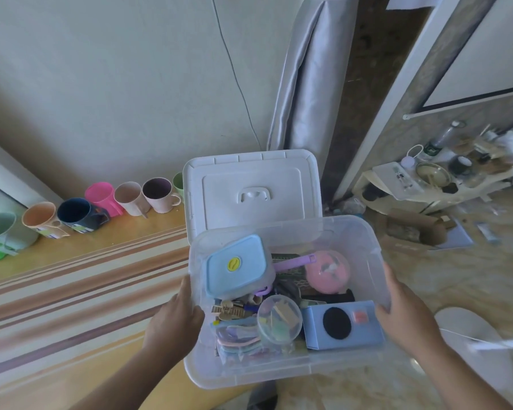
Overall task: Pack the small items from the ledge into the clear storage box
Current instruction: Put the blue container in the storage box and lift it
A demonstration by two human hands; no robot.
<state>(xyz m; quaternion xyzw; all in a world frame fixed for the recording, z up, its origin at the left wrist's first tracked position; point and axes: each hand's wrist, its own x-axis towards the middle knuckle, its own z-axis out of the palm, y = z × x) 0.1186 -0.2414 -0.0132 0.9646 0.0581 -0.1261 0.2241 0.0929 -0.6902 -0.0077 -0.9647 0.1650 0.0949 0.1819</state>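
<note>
**Box, clear, held at both ends: nearly full**

Presently: one clear box (285, 371), lid (251, 190) open and standing up at the far side, away from the person. Long axis runs left to right across the view. Its left part overlaps the striped ledge (71, 285); whether it rests there or is carried I cannot tell.

Hands: left hand (175, 318) at the left wall, fingers (187, 287) wrapped on the rim. Right hand (403, 312) at the right wall, fingers curled against it. Both hold the box; neither holds a small item. The box lies directly between them, each hand equally near.

Contents, piled close to the rim:
- blue tub (236, 266), tilted, far left
- pink round case (328, 272), far right
- blue carton (342, 324) with black oval, near right
- clear round pot (279, 319), centre
- bagged bands (239, 338), near left

Remaining on ledge: a row of mugs (71, 213) along the wall, well left of the box. No small items show there; packing looks about done, lid next.
</note>
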